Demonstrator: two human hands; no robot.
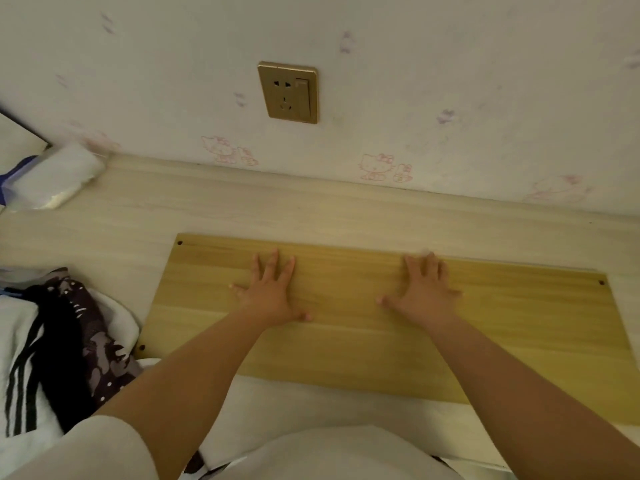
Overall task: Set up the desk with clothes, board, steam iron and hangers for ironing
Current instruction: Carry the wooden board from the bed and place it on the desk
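A yellow-brown wooden board [502, 341] lies flat on the pale wood desk [242, 209], with small holes near its corners. My left hand [272, 292] presses flat on the board's left-centre, fingers spread and straight. My right hand [424, 289] lies flat on the board a little to the right, fingers also spread. A pile of clothes [62, 341] sits at the desk's left edge: a white piece with black stripes and a dark patterned piece. No steam iron or hangers are in view.
A gold wall socket [288, 92] with a switch is on the wall above the desk. A clear bag of white stuff [59, 176] lies at the back left corner. White cloth [311, 403] lies along the near desk edge below the board.
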